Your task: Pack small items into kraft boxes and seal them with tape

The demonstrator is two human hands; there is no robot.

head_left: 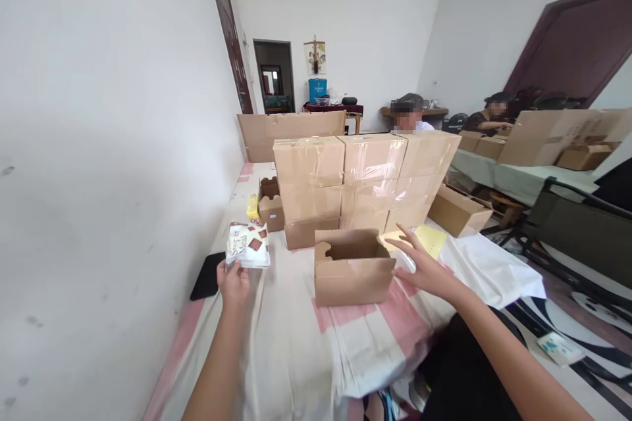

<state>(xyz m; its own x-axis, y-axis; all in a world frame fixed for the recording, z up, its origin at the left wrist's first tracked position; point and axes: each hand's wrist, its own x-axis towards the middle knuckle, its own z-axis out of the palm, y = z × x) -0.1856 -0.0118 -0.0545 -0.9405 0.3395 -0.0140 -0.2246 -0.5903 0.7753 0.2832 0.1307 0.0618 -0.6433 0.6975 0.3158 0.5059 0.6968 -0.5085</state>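
Against the far wall (pixel 355 20), we see a blue container (pixel 317 89) on a table with a dark red cover (pixel 353 108), below a wall hanging (pixel 320 58) and right of an open doorway (pixel 272 62). At right, we find a person in dark clothing (pixel 478 122) behind a cloth-covered table (pixel 536 179) that bears cardboard cartons (pixel 524 137), with a second person in a grey cap (pixel 409 104) nearer the middle. A dark green chair (pixel 575 227) stands on black-and-white patterned flooring (pixel 605 325).

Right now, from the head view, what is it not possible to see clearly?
In the head view:
Floor of the open box: hidden by its front wall.
Left hand: fingers behind the white packet are hidden by it.
Marks on the yellow sheet: too small.
Insides of the stacked boxes: hidden by the boxes themselves.
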